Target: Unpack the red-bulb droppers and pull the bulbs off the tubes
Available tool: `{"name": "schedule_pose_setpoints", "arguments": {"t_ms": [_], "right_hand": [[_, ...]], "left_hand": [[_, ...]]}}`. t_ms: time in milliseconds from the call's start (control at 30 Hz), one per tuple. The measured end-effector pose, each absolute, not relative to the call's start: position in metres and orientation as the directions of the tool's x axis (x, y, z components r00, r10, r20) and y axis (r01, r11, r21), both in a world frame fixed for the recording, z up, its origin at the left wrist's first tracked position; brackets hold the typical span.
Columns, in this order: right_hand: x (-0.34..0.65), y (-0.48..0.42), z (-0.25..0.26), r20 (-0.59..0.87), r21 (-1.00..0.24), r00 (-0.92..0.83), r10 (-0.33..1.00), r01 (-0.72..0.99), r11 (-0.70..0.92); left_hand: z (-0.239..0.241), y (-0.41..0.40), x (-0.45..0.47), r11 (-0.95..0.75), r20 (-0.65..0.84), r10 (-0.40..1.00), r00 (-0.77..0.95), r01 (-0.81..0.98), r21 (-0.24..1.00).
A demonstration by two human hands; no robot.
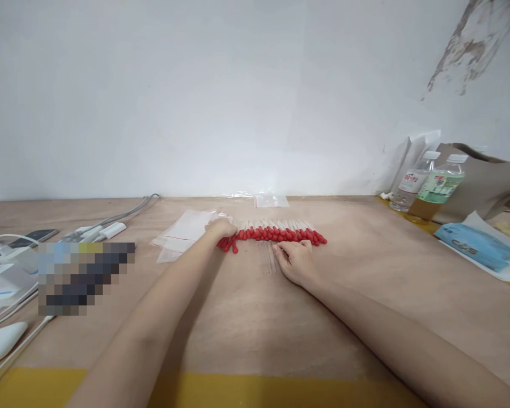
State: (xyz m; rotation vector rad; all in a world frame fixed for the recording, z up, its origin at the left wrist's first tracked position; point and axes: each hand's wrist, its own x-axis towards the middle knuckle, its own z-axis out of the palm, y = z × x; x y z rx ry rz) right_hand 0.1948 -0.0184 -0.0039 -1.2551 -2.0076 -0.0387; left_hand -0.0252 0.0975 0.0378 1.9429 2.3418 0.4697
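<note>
Left hand [221,228], right hand [296,260] curled by red bulbs [276,233], grip unclear; wide table [378,249] rightward; wall [238,102] at far edge.

On the one worktop [365,243] there are more than twenty red-headed sticks [276,233], overlapping too much for an exact count. At least four thin clear sticks [267,258] show, their full number blurred. Clear plastic bags come to at least three: two or more in the stack [182,229] at left, and one single bag [272,201] by the wall. There are two bottles [441,186] with two white caps, one blue packet [476,243], one grey-brown handbag [480,187], one grey cable [127,213] and one white oval case [3,343].
</note>
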Motion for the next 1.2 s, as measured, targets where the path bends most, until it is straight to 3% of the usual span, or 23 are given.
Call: {"name": "schedule_pose_setpoints", "arguments": {"t_ms": [100,200,267,333,400,500,600,733,967,1200], "right_hand": [[0.195,-0.018,-0.005,0.615,-0.368,-0.210,0.760,0.776,0.512],[0.197,-0.016,-0.007,0.664,-0.412,-0.145,0.734,0.748,0.521],[0.198,-0.015,-0.007,0.702,-0.457,-0.062,0.709,0.725,0.515],[0.198,-0.016,-0.006,0.737,-0.485,0.009,0.676,0.705,0.518],[0.198,-0.018,-0.005,0.768,-0.460,0.006,0.641,0.701,0.544],[0.197,-0.020,-0.005,0.789,-0.308,-0.168,0.590,0.724,0.617],[0.196,-0.021,-0.005,0.759,-0.135,-0.365,0.538,0.721,0.680],[0.196,-0.021,-0.006,0.708,-0.037,-0.488,0.511,0.696,0.717],[0.196,-0.019,-0.007,0.647,-0.004,-0.592,0.481,0.628,0.778],[0.197,-0.017,-0.006,0.619,-0.020,-0.628,0.471,0.587,0.809]], "left_hand": [[0.050,0.094,-0.023,0.125,0.168,0.969,-0.181,0.946,0.298],[0.059,0.071,-0.021,0.025,0.288,0.950,-0.124,0.945,0.326],[0.056,0.046,-0.020,-0.111,0.391,0.920,-0.031,0.936,0.334],[0.044,0.020,-0.019,-0.389,0.501,0.845,0.187,0.858,0.335],[0.027,-0.002,-0.019,-0.543,0.523,0.783,0.336,0.780,0.312],[0.006,-0.019,-0.017,-0.656,0.595,0.685,0.421,0.712,0.252],[-0.003,-0.022,-0.013,-0.722,0.626,0.612,0.482,0.665,0.194],[-0.001,-0.022,-0.009,-0.751,0.630,0.571,0.527,0.646,0.140],[-0.005,-0.021,-0.009,-0.788,0.679,0.494,0.543,0.609,0.086],[0.001,-0.021,-0.006,-0.780,0.601,0.503,0.621,0.626,0.005]]}}
